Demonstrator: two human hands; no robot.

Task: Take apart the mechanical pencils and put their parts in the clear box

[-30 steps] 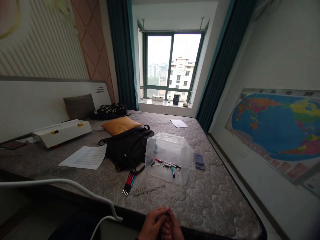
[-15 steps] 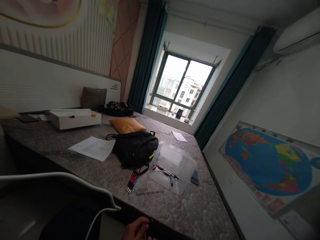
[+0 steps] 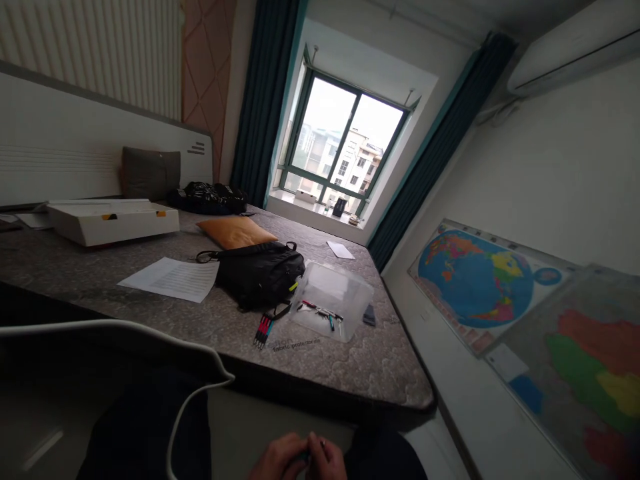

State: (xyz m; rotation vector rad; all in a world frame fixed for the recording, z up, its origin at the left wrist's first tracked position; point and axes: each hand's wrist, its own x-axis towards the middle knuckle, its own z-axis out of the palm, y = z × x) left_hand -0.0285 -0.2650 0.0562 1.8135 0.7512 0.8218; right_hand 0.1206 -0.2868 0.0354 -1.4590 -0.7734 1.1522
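My left hand and my right hand meet at the bottom of the view, below the bed's edge. Their fingers are closed and pinch together on a small, dark, pen-like piece with a bluish tint. Most of it is hidden by the fingers. On the mattress ahead, several red, black and blue pens lie side by side. Beyond them to the right, a clear plastic box contains several loose pens and thin parts.
A black backpack, a printed sheet, an orange cushion and a white box lie on the mattress. A dark patterned object lies beside the clear box. A white cable curves across the lower left.
The view has swung right and back from the bed. Both hands now show more fully, brought together, where mostly one hand showed at the lower edge before.
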